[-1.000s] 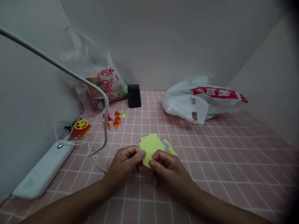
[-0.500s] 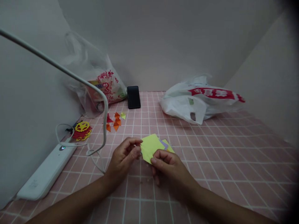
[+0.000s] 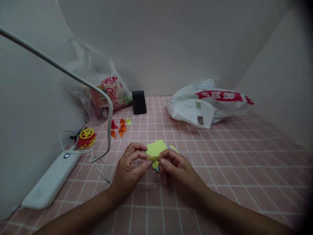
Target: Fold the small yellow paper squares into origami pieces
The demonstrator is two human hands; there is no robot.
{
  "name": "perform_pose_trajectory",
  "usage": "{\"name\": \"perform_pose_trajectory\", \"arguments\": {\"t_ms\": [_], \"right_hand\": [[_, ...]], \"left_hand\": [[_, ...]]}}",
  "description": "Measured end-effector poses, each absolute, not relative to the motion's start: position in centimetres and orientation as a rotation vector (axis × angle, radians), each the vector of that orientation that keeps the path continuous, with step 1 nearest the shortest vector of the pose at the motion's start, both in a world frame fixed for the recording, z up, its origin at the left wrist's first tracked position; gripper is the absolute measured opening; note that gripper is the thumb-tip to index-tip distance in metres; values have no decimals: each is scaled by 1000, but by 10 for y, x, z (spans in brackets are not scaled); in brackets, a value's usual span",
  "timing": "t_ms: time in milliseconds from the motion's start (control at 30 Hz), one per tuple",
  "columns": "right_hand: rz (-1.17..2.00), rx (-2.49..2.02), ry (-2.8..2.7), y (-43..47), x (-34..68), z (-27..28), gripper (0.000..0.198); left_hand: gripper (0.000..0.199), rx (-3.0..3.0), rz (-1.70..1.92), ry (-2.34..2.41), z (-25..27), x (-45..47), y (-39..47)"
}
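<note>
Between my two hands is a sheet of yellow paper [image 3: 156, 148], raised a little off the pink tiled surface. My left hand [image 3: 132, 163] pinches its left corner between thumb and fingers. On the near right side, my right hand [image 3: 176, 164] grips the paper, its thumb against the bent fingers. The near edge of the sheet looks folded over. More coloured paper [image 3: 174, 148], yellow and purple, lies beneath and behind it, partly hidden by the sheet and my right hand. Several small folded paper pieces [image 3: 122, 127] in orange, red and yellow sit farther back on the left.
A white power bank or strip [image 3: 51, 179] with a looped cable lies left, near yellow and red cut-out shapes [image 3: 86, 137]. A grey bent rod [image 3: 110, 124] crosses the left. Behind are a black phone [image 3: 139, 102], a filled plastic bag [image 3: 114, 91] and a white bag [image 3: 190, 107].
The yellow paper was flatter and showed more of its face; its near edge is now bent up. My left fingers have closed onto its corner, and my right hand has shifted slightly.
</note>
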State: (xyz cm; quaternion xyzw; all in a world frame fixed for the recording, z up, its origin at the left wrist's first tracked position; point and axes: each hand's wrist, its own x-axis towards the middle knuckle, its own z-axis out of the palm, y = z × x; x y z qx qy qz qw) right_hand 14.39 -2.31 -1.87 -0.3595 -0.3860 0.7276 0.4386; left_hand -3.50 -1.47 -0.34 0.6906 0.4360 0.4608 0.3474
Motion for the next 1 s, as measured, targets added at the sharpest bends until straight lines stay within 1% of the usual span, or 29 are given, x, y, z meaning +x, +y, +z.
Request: {"name": "perform_pose_trajectory", "arguments": {"t_ms": [133, 267, 367, 667, 867, 1000], "right_hand": [[1736, -1000, -1075, -24, 144, -14, 30], [1742, -1079, -1099, -26, 145, -10, 27], [1755, -1079, -1080, -25, 146, -9, 25], [1834, -935, -992, -23, 146, -12, 25], [1899, -883, -917, -23, 146, -14, 26], [1897, -863, -933, -23, 147, -15, 25]], "left_hand": [[12, 1294, 926, 1045, -3, -30, -19], [18, 1086, 830, 1017, -7, -28, -21], [18, 1036, 805, 1008, -10, -28, -21], [21, 1063, 894, 994, -9, -26, -20], [27, 1091, 949, 961, -8, -26, -22], [25, 1123, 976, 953, -10, -26, -24]]}}
